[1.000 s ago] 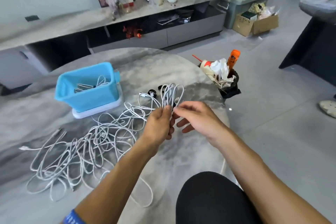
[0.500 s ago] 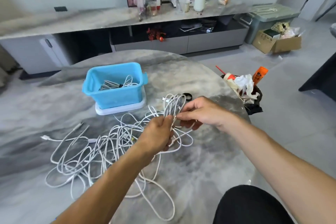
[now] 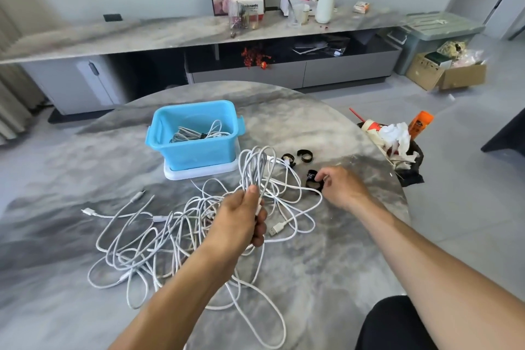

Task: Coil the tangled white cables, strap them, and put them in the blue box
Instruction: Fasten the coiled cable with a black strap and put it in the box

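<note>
Left hand grips 1 finished coil, its loops standing upright over the tangled white cables spread across the near table. Right hand is out to the right, fingertips pinching a black strap; 2 more straps lie just beyond. The blue box sits at the far side, cables already inside. Best play, I'd say: keep the coil squeezed tight at its waist, then wrap the strap just above the fist so no loop slips.

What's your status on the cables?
Left hand grips coiled cable. Right hand pinching black strap. Tangled pile remains beside blue box.
</note>
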`<state>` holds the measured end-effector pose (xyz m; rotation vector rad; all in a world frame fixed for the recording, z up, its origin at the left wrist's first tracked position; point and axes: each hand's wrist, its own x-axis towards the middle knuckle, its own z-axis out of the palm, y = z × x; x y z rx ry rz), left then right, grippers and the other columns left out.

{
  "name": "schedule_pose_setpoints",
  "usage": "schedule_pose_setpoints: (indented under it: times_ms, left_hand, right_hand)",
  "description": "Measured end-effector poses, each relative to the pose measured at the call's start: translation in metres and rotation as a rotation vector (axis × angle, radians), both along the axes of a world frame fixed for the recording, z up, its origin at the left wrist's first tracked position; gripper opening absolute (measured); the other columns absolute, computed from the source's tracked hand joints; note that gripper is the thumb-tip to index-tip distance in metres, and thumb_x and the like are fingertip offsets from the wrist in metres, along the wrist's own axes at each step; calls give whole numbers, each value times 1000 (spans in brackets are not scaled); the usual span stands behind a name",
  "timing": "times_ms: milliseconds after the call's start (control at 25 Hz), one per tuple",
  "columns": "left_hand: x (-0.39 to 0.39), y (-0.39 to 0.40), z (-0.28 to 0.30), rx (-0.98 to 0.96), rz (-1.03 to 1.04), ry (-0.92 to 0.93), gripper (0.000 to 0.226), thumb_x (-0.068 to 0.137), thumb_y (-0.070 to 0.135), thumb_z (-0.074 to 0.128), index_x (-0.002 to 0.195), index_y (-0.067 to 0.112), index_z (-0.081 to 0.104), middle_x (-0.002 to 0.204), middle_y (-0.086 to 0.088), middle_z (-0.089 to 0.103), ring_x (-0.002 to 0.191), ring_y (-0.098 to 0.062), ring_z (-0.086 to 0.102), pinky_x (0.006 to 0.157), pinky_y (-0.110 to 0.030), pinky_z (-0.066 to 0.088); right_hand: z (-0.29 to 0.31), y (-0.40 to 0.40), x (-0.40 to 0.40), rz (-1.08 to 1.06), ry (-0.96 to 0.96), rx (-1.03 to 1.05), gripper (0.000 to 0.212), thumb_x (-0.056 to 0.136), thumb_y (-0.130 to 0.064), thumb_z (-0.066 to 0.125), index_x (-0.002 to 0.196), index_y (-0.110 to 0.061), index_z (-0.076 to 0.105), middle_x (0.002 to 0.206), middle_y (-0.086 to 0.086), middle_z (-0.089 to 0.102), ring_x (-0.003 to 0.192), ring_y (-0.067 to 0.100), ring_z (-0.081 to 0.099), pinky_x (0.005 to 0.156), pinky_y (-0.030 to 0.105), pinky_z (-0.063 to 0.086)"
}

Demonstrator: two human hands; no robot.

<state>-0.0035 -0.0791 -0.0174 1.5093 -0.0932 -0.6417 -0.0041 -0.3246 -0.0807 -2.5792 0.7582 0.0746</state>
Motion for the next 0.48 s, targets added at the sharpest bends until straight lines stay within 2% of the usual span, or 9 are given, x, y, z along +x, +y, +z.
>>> schedule_pose_setpoints:
  times_ms: [120,200,360,480]
  left_hand:
    - [2,1,2,-21,16,-3,33,105,34,40,78,13,43,61,1,48,49,-13,41,44,-26,33]
    - [2,0,2,-27,14,-5,33,105,33,40,79,13,43,61,1,48,49,-13,41,43,-26,33]
    - [2,-2,4,-36,12,-9,33,105,33,40,78,13,42,61,0,47,48,-14,40,44,-26,31]
    - [1,-2,6,-38,15,-13,33,105,33,39,78,13,42,62,-1,47,49,-14,41,43,-26,32]
  right_hand:
    - [-5,-1,3,77,38,-67,26,87,-9,58,100,-25,74,114,3,70,102,26,65,80,27,49]
    - [-7,0,5,75,18,-69,22,86,-10,63,94,-26,75,108,1,72,97,23,67,79,28,51]
    - [-6,-1,5,-18,-104,144,11,84,-18,75,92,-25,76,89,-5,70,83,13,63,73,22,45]
    - [-4,0,2,-17,-137,158,6,85,-19,74,87,-24,72,92,-3,68,87,15,62,75,24,44]
